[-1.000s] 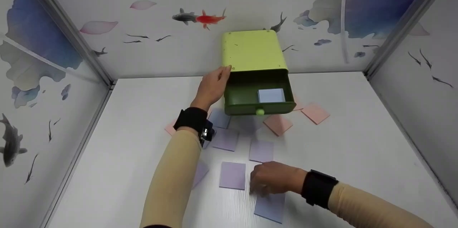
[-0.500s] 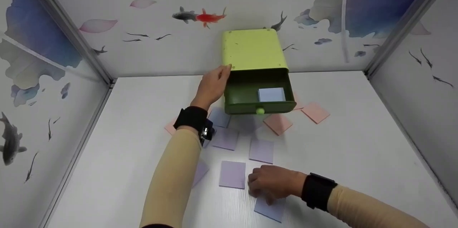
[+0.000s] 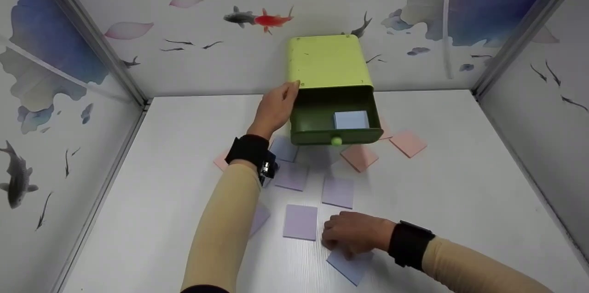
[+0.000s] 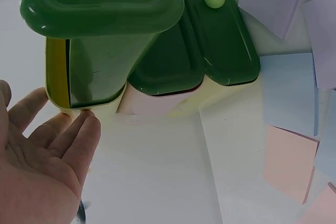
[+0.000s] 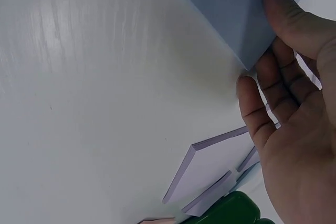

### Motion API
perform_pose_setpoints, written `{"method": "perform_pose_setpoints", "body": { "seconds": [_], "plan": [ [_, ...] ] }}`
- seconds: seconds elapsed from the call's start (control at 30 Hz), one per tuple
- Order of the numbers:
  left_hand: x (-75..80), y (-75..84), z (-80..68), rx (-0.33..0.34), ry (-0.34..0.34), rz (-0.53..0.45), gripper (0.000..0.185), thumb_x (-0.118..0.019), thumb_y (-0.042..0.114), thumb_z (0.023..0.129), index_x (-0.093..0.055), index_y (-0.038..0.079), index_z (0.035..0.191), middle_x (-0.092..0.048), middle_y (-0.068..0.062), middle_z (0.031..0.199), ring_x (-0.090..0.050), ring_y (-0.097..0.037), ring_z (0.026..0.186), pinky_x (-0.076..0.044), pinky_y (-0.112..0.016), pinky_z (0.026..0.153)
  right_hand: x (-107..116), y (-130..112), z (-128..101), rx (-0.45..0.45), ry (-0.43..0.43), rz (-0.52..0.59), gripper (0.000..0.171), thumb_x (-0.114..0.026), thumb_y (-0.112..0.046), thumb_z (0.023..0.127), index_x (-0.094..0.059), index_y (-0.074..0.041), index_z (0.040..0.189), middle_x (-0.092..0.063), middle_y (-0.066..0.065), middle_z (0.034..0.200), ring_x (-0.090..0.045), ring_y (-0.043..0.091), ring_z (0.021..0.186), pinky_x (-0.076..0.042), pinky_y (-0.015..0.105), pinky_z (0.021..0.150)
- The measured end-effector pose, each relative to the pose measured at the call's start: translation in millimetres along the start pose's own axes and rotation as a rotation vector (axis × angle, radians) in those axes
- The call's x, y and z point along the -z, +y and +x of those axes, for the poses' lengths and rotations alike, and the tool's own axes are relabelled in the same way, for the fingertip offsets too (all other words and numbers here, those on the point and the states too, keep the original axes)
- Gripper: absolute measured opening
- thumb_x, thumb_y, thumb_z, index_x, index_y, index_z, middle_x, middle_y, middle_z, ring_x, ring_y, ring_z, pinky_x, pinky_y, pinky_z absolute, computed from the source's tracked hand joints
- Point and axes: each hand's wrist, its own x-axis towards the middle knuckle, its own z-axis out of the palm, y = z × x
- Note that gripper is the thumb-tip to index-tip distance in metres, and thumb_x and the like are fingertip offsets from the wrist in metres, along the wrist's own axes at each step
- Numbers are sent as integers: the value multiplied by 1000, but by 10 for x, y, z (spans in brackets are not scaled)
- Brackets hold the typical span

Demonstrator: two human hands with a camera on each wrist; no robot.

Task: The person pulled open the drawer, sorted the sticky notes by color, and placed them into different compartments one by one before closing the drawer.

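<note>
Beside the left side of a small drawer cabinet (image 3: 329, 60), my left hand (image 3: 276, 106) steadies its upper front corner, fingertips along the edge in the left wrist view. The top drawer (image 3: 313, 118) is pulled out and contains a light blue sticky note pad (image 3: 352, 120). Lower down, my right hand (image 3: 354, 233) pinches a blue sticky note pad (image 3: 347, 266) by one corner. In the right wrist view the thumb lies on top of this blue pad (image 5: 226, 14), with the other fingers at its edge and partly underneath.
Several purple pads, such as one purple pad (image 3: 300, 222), lie between my arms. Pink pads (image 3: 408, 144) and a blue pad (image 3: 284, 148) lie near the cabinet's base. Lower drawers (image 4: 165, 59) show shut in the left wrist view. A patterned wall (image 3: 184, 67) stands behind.
My right hand has shifted onto the front blue pad and turned it slightly on the table. The left hand stays at the cabinet.
</note>
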Motion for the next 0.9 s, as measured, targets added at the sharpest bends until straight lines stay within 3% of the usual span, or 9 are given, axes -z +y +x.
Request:
{"method": "perform_pose_setpoints", "body": {
  "seconds": [0.43,0.73,0.9],
  "plan": [
    [1,8,-5,-1,8,-7,42,-32,48,105,-39,17,78,-33,1,70,-32,-16,62,-28,-26,64,9,-12,38,-68,-35,77,34,-83,-7,74,-56,-24,86,-49,-12,81,-43,7,78,-40,22,71],
    [-1,14,-7,18,3,3,41,-31,49,105,-41,18,80,-33,1,72,-34,-16,66,-29,-27,66,3,25,9,-65,-28,159,32,-76,-3,80,-69,-26,100,-62,-13,96,-51,2,86,-50,23,85],
    [-2,16,-13,27,-3,3,41,-30,50,105,-42,18,82,-34,1,73,-35,-16,67,-29,-28,67,32,24,-4,-69,-16,187,34,-74,-1,82,-74,-25,105,-65,-12,99,-55,0,87,-52,24,86]
  ]
}}
